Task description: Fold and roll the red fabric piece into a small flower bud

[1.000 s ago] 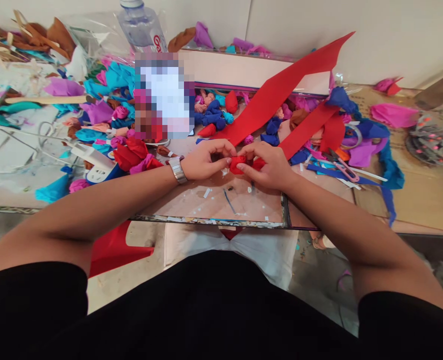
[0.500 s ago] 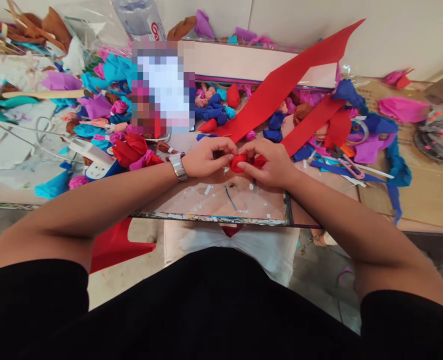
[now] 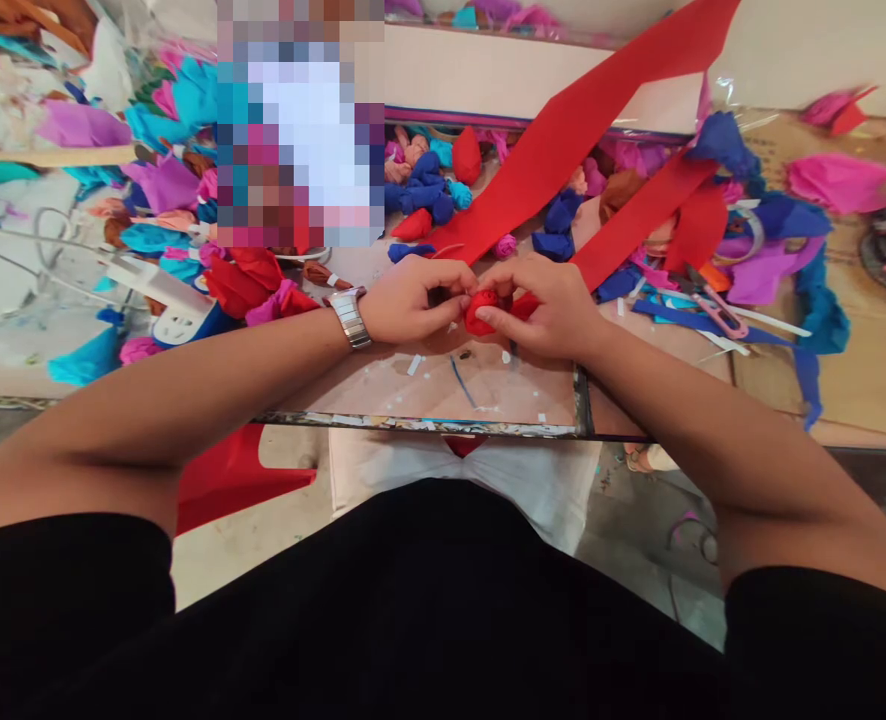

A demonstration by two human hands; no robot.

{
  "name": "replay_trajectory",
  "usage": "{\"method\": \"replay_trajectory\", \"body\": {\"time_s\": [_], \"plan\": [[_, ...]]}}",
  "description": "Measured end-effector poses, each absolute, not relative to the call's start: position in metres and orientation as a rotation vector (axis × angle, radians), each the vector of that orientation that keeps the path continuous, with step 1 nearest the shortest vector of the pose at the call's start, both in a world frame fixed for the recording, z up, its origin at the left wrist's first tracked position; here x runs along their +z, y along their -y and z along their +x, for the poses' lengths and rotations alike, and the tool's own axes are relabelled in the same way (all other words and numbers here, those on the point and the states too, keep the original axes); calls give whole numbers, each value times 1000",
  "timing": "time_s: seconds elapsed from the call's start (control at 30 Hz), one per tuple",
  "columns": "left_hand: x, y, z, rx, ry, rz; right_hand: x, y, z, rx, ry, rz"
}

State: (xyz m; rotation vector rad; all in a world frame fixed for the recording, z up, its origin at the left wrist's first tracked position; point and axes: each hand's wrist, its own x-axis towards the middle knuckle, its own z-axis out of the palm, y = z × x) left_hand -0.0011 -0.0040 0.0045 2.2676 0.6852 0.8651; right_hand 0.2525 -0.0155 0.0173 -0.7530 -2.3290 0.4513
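Note:
Between my hands, close to the table's front edge, is a small rolled red crepe paper flower (image 3: 480,312). My left hand (image 3: 420,298), with a metal watch (image 3: 351,318) on its wrist, pinches the flower's left side with thumb and fingertips. From the right, my right hand (image 3: 540,305) is closed on it, thumb across the front and fingers curled behind. A long red crepe paper strip (image 3: 555,140) stretches from behind my hands up to the far right. Another red strip (image 3: 638,225) runs behind my right hand; whether it joins the flower is hidden.
Finished-looking paper buds (image 3: 428,190) in blue, pink and red lie behind my hands. Left stand a power strip (image 3: 180,320) and red paper petals (image 3: 244,283). Pink-handled scissors (image 3: 720,315) rest at right among paper scraps. A long white box (image 3: 503,75) lies at the back.
The view has shifted slightly, so the table's far side sits higher in the picture. Both hands keep hold of the red flower, with their fingers slightly moved.

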Motion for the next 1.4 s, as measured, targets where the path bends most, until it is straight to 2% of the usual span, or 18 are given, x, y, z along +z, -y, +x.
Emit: {"method": "replay_trajectory", "body": {"time_s": [1.4], "plan": [[10,7,2,849,-741,2159,18,14,253,443,2313,-769]]}}
